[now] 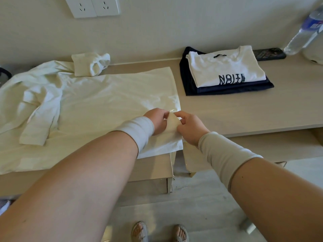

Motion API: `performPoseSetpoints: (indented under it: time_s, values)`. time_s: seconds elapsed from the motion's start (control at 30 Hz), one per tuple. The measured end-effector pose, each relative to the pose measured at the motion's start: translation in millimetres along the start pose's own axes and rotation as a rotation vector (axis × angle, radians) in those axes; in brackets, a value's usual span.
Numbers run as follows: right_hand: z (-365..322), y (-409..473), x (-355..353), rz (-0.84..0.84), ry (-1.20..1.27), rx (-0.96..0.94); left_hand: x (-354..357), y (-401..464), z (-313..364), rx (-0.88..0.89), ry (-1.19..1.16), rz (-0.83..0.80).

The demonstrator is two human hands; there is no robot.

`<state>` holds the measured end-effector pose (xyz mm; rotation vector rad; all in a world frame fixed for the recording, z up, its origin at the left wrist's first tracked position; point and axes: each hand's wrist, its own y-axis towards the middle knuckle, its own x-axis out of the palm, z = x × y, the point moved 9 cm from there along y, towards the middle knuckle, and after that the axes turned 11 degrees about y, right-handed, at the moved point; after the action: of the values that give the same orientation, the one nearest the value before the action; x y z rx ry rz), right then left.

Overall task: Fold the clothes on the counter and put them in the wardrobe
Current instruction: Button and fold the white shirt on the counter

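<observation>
A cream long-sleeved top [97, 102] lies spread flat across the left of the wooden counter [244, 110], its sleeves bunched at the left and back. My left hand [157, 120] and my right hand [189, 127] meet at its near right hem, both pinching a raised bit of the fabric between thumb and fingers. To the right, a folded white T-shirt with dark lettering [225, 67] sits on top of a folded navy garment [190, 84].
A dark phone [270, 54] and a tilted plastic water bottle [305, 30] stand at the back right of the counter. Wall sockets [92, 7] are above. A drawer unit [153, 173] is below the counter, and my sandalled feet [159, 232] are on the floor.
</observation>
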<state>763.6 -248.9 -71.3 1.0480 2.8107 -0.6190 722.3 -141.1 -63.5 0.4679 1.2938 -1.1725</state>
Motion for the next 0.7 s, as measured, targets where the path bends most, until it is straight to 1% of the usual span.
performPoseSetpoints:
  time_s: [0.1, 0.17, 0.23, 0.33, 0.4, 0.47, 0.57, 0.63, 0.7]
  values:
    - [0, 2, 2, -0.003, 0.011, -0.02, 1, 3, 4, -0.001, -0.052, -0.018]
    - [-2, 2, 0, 0.013, 0.009, -0.047, -1, 5, 3, -0.007, -0.075, 0.001]
    - [-4, 0, -4, 0.043, 0.023, -0.057, -9, 4, -4, -0.029, -0.082, 0.061]
    - [-1, -2, -13, 0.097, -0.025, -0.035, -31, 0, -11, -0.062, 0.001, 0.189]
    - [8, -3, -16, 0.096, -0.107, 0.02, -45, -4, -13, -0.074, 0.04, 0.257]
    - [15, -4, -18, 0.087, -0.246, 0.077, -58, -6, -14, -0.077, 0.045, 0.299]
    - [20, -4, -23, 0.085, -0.375, 0.136, -77, -11, -17, -0.105, -0.005, 0.354]
    - [19, -3, -25, 0.082, -0.346, 0.142, -89, -16, -21, -0.14, -0.079, 0.398]
    - [19, -6, -28, 0.071, -0.321, 0.141, -94, -20, -21, -0.129, -0.161, 0.421]
